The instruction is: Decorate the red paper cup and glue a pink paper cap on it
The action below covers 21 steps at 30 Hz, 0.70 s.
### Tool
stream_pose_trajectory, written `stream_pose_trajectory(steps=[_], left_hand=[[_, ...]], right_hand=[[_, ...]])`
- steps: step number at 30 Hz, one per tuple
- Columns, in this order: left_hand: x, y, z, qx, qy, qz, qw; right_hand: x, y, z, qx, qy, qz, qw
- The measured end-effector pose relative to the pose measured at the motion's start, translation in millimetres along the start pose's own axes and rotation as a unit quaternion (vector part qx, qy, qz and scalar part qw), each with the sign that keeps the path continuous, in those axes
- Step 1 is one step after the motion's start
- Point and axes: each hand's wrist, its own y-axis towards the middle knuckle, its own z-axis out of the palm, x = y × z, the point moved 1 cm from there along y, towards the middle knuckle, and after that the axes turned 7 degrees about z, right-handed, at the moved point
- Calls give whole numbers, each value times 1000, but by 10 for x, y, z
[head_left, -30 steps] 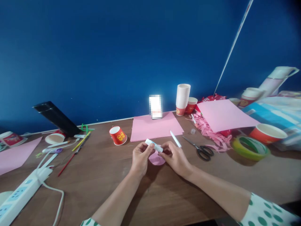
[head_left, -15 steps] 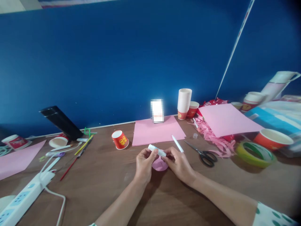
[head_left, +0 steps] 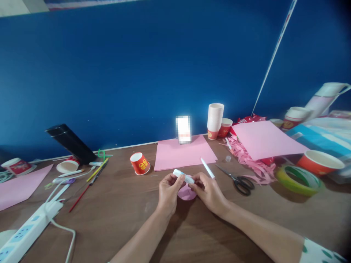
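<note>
My left hand [head_left: 168, 191] is closed round a small white glue stick [head_left: 182, 176], held tilted with its left end higher. My right hand [head_left: 210, 190] is closed too, its thumb and fingertips pinching the right end of the same glue stick. Just below the hands lies a round piece of pink paper [head_left: 187, 193], partly covered by the fingers. Beyond my right hand are a white pen [head_left: 207, 168] and a small clear cap [head_left: 228, 158]. A red paper cup [head_left: 140, 163] stands to the left of my left hand.
Black-handled scissors [head_left: 241, 184] and a tape roll [head_left: 298, 180] lie on the right, near shredded pink paper [head_left: 253, 164]. Pink sheets [head_left: 182, 157] and stacked cups [head_left: 215, 120] are at the back. On the left are a power strip [head_left: 30, 226] and a black cylinder [head_left: 72, 143].
Almost nothing differs. Both hands keep the same grip on the glue stick, and the view has shifted very slightly.
</note>
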Motion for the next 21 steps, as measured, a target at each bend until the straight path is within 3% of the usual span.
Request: stream_pose_trajectory(steps=[21], left_hand=[[64, 10, -38, 17, 11, 0, 1000]], right_hand=[[20, -4, 2, 22, 29, 16, 999]])
